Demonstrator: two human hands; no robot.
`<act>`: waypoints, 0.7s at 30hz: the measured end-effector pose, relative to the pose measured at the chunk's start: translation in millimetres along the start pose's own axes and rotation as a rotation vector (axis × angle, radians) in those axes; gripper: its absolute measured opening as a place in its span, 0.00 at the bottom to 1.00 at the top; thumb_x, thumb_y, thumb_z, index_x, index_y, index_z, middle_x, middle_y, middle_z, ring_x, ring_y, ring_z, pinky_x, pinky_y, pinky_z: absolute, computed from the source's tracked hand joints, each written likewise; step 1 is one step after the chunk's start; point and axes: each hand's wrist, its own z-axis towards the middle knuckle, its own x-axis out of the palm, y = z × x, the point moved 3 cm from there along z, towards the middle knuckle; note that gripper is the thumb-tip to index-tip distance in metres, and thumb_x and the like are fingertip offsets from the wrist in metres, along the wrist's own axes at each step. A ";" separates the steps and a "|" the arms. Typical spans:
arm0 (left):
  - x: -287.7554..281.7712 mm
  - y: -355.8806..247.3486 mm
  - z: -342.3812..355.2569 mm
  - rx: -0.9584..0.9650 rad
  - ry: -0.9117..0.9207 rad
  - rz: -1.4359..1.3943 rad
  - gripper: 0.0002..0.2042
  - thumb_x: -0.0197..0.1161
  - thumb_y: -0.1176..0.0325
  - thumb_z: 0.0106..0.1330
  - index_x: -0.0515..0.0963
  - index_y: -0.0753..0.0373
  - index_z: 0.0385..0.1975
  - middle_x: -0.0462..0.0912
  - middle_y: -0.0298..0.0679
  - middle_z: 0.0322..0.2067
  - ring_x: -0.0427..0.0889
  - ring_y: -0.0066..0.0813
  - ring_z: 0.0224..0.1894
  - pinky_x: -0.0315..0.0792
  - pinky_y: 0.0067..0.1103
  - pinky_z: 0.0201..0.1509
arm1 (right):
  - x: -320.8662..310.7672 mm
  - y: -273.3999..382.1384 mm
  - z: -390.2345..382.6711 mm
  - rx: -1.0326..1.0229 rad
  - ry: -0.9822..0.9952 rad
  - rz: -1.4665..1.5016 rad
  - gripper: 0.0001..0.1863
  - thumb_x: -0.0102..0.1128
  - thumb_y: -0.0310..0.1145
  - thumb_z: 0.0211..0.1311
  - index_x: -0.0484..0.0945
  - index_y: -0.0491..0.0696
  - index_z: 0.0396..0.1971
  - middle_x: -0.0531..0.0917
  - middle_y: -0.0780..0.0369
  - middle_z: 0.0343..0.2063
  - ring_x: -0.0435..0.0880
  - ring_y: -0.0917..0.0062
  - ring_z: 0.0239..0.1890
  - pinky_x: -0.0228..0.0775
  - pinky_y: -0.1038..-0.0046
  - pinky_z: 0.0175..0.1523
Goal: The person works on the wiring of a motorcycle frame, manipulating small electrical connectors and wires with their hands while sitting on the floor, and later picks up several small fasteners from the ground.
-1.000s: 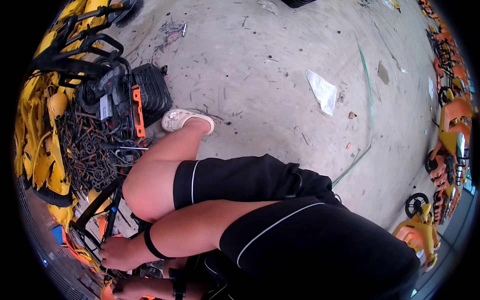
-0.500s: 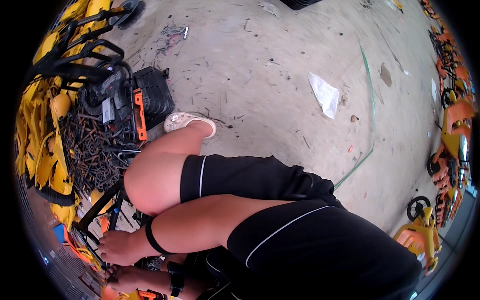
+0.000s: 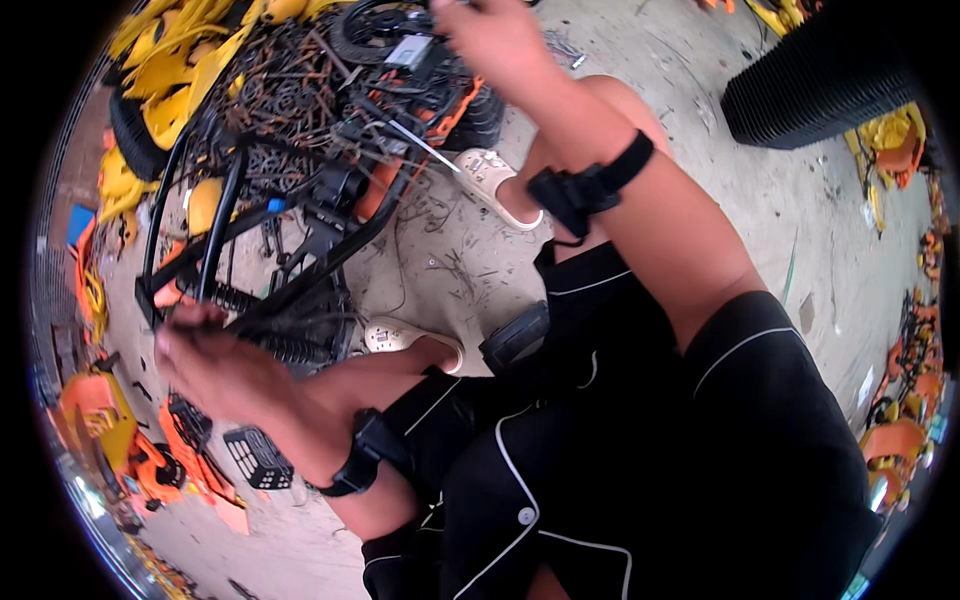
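Observation:
A black tubular metal frame [image 3: 209, 232], which looks like part of a scooter or small bike, lies on its side at the left with coil springs attached. At its near left corner is my left hand [image 3: 225, 372], with the fingers curled around the tube and partly hidden. My right hand [image 3: 495, 45] is raised at the top, near a black wheel [image 3: 362, 35] and a grey box-shaped part [image 3: 409, 52]. Motion smears its fingers, and the upper edge cuts into them. Black straps with small devices [image 3: 575, 195] sit on both wrists.
Rusty bolts and metal scraps [image 3: 290, 85] are heaped beyond the frame, beside yellow plastic panels [image 3: 165, 75]. A thin metal rod [image 3: 425, 145] pokes out near my shoe [image 3: 497, 185]. A black stack of ribbed crates [image 3: 800, 90] stands far right; a black slotted piece [image 3: 258, 458] lies left.
My view has swung, bringing the black frame closer to the middle. My hands were close together at the lower left; the right has moved up and away while the left stays at the frame.

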 end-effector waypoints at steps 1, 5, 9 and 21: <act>0.5 2.8 4.1 -0.006 0.022 -0.035 0.08 0.51 0.69 0.74 0.71 0.67 0.34 0.79 0.42 0.30 0.76 0.30 0.31 0.71 0.25 0.37 | -3.3 2.4 -3.2 0.186 0.046 0.081 0.14 0.56 0.40 0.69 0.79 0.43 0.32 0.82 0.61 0.23 0.77 0.79 0.24 0.70 0.72 0.31; 20.2 0.1 14.8 -0.001 0.020 -0.017 0.11 0.50 0.66 0.77 0.69 0.69 0.41 0.81 0.46 0.31 0.78 0.30 0.30 0.73 0.25 0.37 | 18.6 18.4 -1.7 0.057 0.138 0.151 0.11 0.55 0.35 0.68 0.78 0.42 0.32 0.82 0.63 0.23 0.76 0.79 0.21 0.69 0.76 0.29; 10.8 2.3 24.5 0.005 0.026 -0.064 0.10 0.49 0.67 0.77 0.68 0.70 0.42 0.82 0.46 0.31 0.79 0.31 0.30 0.74 0.24 0.38 | 49.9 38.9 -14.1 0.221 0.306 0.113 0.12 0.55 0.37 0.68 0.78 0.42 0.36 0.82 0.63 0.24 0.77 0.79 0.21 0.69 0.75 0.28; -19.6 6.5 44.9 0.105 0.076 0.063 0.16 0.45 0.63 0.76 0.73 0.70 0.34 0.78 0.45 0.32 0.76 0.37 0.35 0.71 0.32 0.48 | 24.6 -332.5 -101.1 0.769 0.893 -0.567 0.15 0.53 0.33 0.59 0.78 0.37 0.21 0.81 0.55 0.20 0.78 0.69 0.15 0.70 0.64 0.21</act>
